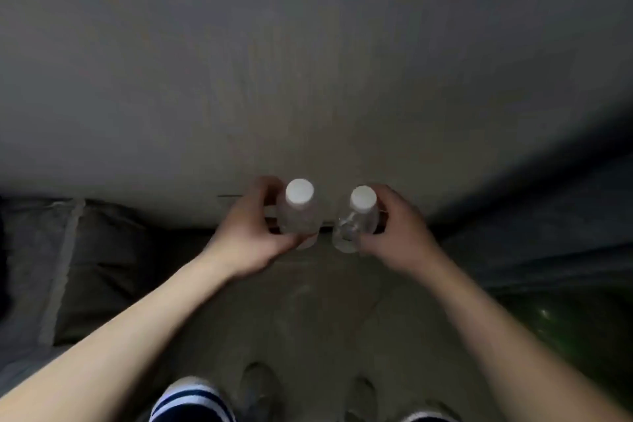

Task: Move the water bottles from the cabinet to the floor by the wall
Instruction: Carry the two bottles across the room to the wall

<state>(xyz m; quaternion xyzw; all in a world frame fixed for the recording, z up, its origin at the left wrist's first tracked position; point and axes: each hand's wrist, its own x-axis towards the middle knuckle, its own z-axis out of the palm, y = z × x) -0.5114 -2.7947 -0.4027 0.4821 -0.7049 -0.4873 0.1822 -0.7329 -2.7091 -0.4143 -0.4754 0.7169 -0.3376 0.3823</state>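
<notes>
I hold two clear water bottles with white caps, upright and side by side, in front of a pale wall (308,96). My left hand (250,233) is wrapped around the left bottle (298,212). Around the right bottle (356,219) my right hand (397,233) is closed. Both bottles hang low near where the wall meets the floor (308,312); whether their bases touch the floor I cannot tell. The cabinet is out of view.
Dim light. A dark grey cushion or bedding (85,260) lies at the left against the wall. A dark curtain-like surface (548,216) and a green shiny object (555,319) are at the right. My feet (260,387) show at the bottom.
</notes>
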